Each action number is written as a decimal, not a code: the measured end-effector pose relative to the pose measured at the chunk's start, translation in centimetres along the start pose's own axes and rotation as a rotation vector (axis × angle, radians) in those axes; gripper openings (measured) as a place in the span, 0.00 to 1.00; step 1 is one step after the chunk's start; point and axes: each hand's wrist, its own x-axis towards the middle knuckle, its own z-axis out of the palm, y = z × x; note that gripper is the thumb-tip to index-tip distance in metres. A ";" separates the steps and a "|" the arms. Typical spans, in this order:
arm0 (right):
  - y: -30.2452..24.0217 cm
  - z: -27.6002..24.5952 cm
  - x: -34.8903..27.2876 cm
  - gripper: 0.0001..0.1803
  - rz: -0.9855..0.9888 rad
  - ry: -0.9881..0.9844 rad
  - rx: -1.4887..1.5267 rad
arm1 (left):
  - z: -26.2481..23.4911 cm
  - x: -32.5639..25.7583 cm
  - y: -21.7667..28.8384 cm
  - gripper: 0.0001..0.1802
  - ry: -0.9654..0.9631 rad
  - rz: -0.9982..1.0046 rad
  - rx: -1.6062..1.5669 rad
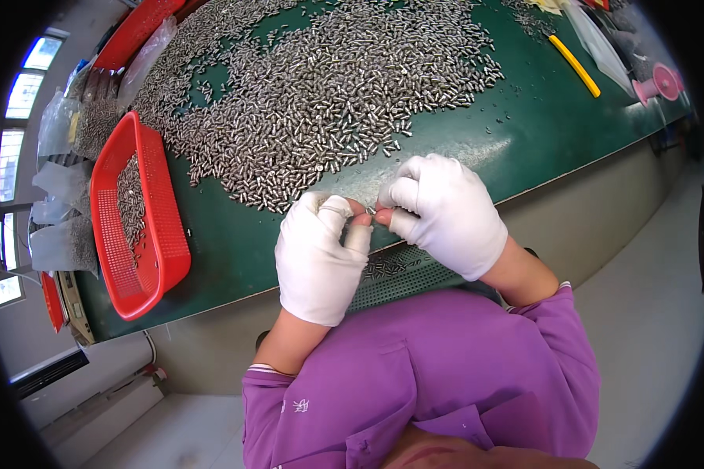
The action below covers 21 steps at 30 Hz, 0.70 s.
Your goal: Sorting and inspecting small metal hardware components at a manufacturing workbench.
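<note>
My left hand [317,262] and my right hand [455,215] meet over the near edge of the green table, in white gloves that leave some fingertips bare. Both are closed in a pinch, tip to tip, on a small silvery metal part [371,210]. Fingers cover most of it, so its full shape is hidden. Just beyond the hands spreads a wide heap of small, bullet-shaped metal parts [328,94]. Below my hands, a green perforated basket [403,286] holds darker small pieces [387,268] and is partly covered by my arms and body.
To the left, a red plastic basket [168,242] contains more metal parts. Clear bags of small parts [64,242] stand past it. A yellow-handled tool [575,66] and a pink spool [657,84] lie on the right of the green table [524,148].
</note>
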 end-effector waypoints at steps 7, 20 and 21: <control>-0.6 0.0 0.6 0.04 0.050 0.019 -0.039 | 0.0 0.2 0.5 0.07 -0.012 -0.050 0.013; -1.2 0.6 0.3 0.06 0.034 0.075 0.012 | 0.1 -0.4 -0.2 0.07 0.021 -0.001 -0.031; -1.3 0.7 0.3 0.06 0.026 0.064 0.011 | 0.1 -0.5 -0.1 0.07 0.036 -0.002 -0.030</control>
